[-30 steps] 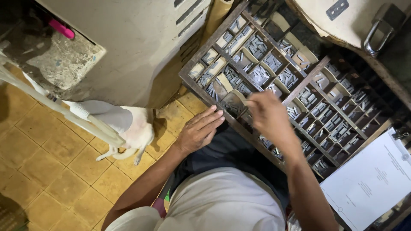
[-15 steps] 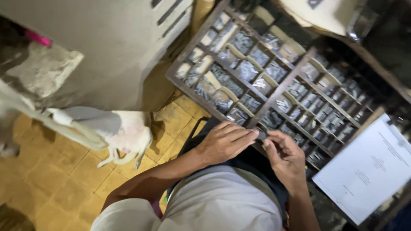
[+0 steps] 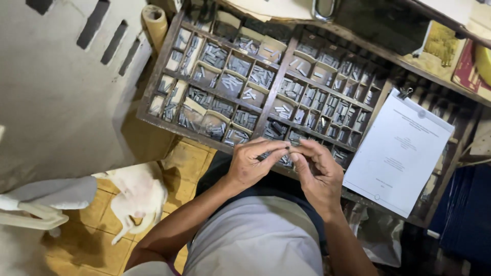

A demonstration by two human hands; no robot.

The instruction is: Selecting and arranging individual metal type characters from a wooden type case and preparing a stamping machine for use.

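A dark wooden tray [image 3: 279, 76] with many small compartments of grey metal type pieces [image 3: 261, 76] slopes in front of me. My left hand [image 3: 253, 164] and my right hand [image 3: 321, 173] meet at the tray's near edge. Their fingertips pinch together on a small grey metal piece [image 3: 290, 149], which the fingers mostly hide. Both forearms reach up from my lap over a grey shirt [image 3: 255, 240].
A white sheet on a clipboard [image 3: 401, 153] leans on the tray's right end. A white animal [image 3: 138, 197] lies on the yellow tiled floor [image 3: 76, 240] at the left. A grey slotted panel [image 3: 61, 76] stands at the left, and blue stacked things [image 3: 465, 214] at the right.
My right hand left the tray's compartments and came back to the near edge. My left hand rose to join it, and the fingertips of both now pinch together.
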